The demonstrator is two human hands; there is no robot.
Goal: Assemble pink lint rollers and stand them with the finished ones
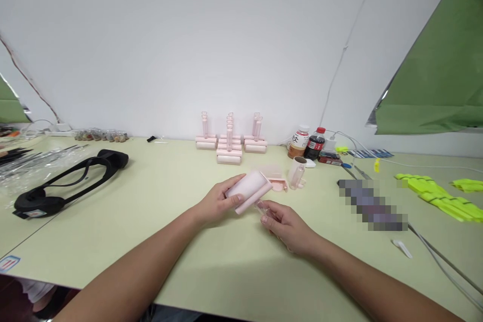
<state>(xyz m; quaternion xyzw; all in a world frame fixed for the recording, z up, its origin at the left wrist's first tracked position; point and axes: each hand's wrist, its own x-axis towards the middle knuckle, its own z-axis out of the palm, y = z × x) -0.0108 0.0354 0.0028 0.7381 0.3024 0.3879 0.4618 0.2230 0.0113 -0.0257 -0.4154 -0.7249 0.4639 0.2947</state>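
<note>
My left hand [222, 195] is wrapped round a pale pink lint roller [252, 192], tilted above the table. At its lower right end, my right hand [285, 224] has its fingers closed on a clear pinkish handle [261, 206]; whether the handle is joined to the roller I cannot tell. Just behind the hands lies an open pink roller cover [277, 184]. Beside that stands a white paper roll [296, 171] with a small clear pink handle [299, 175] against it.
Several pink lint rollers [229, 157] stand by the wall. To their right are a brown-and-white bottle [298, 143] and a cola bottle [315, 145]. A black headset [75, 181] lies left; a blurred dark object [372, 206], white earbud [402, 248], cables and yellow fabric strips [441, 196] lie right.
</note>
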